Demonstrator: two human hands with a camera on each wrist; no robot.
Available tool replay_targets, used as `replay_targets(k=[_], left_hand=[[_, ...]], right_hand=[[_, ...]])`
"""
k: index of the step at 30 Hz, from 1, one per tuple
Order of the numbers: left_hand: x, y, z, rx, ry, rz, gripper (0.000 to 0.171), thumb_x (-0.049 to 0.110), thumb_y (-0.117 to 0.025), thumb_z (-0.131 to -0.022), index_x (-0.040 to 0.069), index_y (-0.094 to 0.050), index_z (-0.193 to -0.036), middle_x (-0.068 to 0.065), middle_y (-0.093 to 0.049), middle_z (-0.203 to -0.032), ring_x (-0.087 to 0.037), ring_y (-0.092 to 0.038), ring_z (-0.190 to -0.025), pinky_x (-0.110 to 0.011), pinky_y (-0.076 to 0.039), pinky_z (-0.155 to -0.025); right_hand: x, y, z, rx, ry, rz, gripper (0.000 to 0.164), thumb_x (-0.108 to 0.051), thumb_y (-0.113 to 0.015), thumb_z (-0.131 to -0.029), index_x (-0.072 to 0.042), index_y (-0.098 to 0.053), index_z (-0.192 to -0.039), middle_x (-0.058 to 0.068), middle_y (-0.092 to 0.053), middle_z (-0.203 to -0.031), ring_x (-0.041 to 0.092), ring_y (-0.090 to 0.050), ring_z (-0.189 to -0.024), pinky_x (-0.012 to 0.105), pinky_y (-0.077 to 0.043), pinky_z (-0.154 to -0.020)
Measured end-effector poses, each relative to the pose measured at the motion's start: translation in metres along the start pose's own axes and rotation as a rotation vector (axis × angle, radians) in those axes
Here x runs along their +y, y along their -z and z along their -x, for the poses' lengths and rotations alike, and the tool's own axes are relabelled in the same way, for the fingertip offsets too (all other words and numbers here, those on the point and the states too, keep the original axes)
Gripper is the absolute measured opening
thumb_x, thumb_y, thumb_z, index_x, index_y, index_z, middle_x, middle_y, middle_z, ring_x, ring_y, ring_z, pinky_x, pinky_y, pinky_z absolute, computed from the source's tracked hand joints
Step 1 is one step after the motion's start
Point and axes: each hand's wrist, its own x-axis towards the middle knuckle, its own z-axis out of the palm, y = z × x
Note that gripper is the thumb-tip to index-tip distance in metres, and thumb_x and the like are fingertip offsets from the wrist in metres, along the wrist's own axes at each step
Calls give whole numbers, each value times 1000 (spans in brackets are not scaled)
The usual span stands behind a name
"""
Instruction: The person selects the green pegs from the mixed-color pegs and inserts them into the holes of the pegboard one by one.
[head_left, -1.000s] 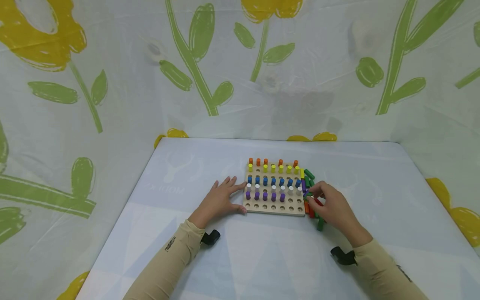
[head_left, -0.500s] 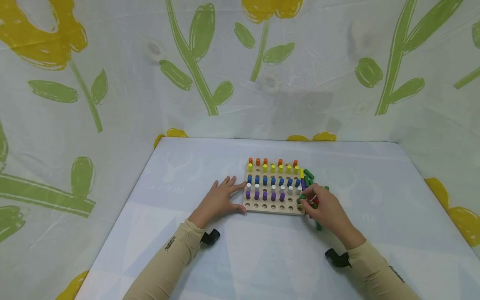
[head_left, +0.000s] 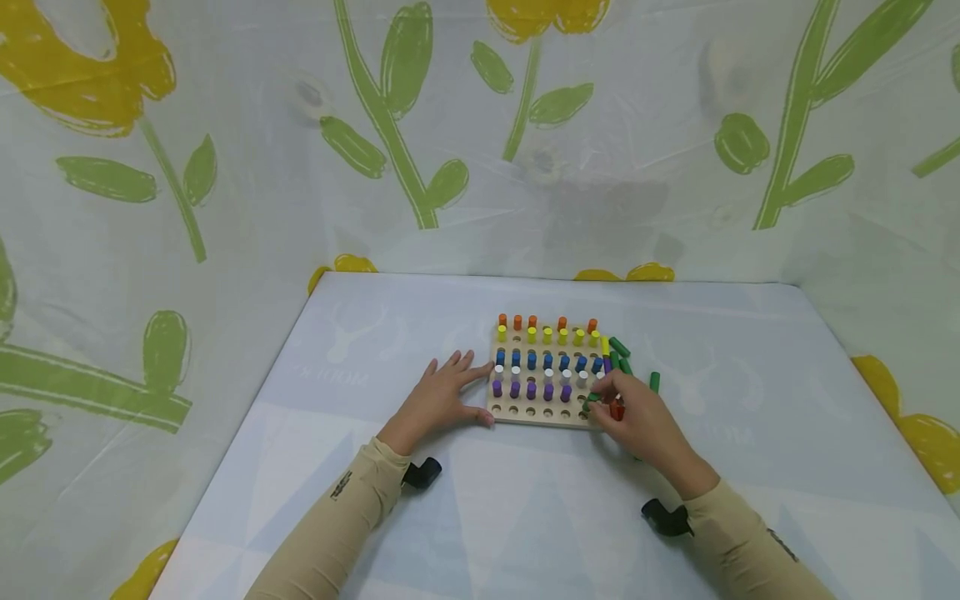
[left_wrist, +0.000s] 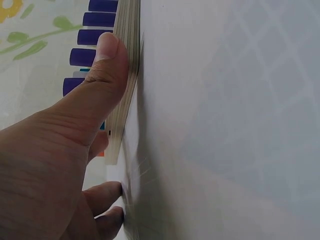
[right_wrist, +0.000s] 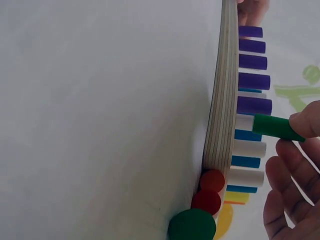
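A wooden pegboard (head_left: 540,419) holds rows of orange, yellow, blue, white and purple pegs, with several bare holes. My left hand (head_left: 442,400) is spread beside it, thumb and forefinger touching the left edge. The left wrist view has that thumb (left_wrist: 107,65) lying along the layered wood, near the purple pegs (left_wrist: 95,37). Over the board's front right part, my right hand (head_left: 637,417) pinches a green peg (right_wrist: 275,126) between thumb and fingers. In the right wrist view the peg lies level, above the board's top. My right fingers hide some holes in the head view.
Loose pegs lie along the board's right side: a yellow peg (head_left: 605,346), a red peg (right_wrist: 206,202) and several green ones. One green peg (head_left: 655,382) lies farther right. Around the board spreads a pale patterned table (head_left: 360,333), with a flower-printed sheet (head_left: 637,200) behind.
My right hand has moved left from the loose pegs to over the board, carrying the green peg. The left hand stays at the board's edge.
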Motion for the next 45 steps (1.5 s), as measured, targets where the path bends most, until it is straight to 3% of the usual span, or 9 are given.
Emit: replay_targets(k=[24, 45], left_hand=[[1, 2, 1, -19, 19, 25, 98, 77, -62, -58, 42, -29, -143, -3, -19, -153, -24, -7, -142, -51, -2, -113], [-2, 0, 1, 2, -1, 8, 97, 77, -61, -58, 42, -29, -143, -4, -20, -153, -25, -9, -142, -53, -5, -112]], right_hand=[[-16, -14, -7, 0, 122, 5, 18, -18, -72, -79, -18, -59, -91, -10, -60, -84, 9, -56, -79, 30, -51, -69], [-30, -26, -16, -7, 182, 10, 16, -21, -72, -80, -21, -60, -91, -12, -58, -84, 6, -53, -78, 24, -48, -69]])
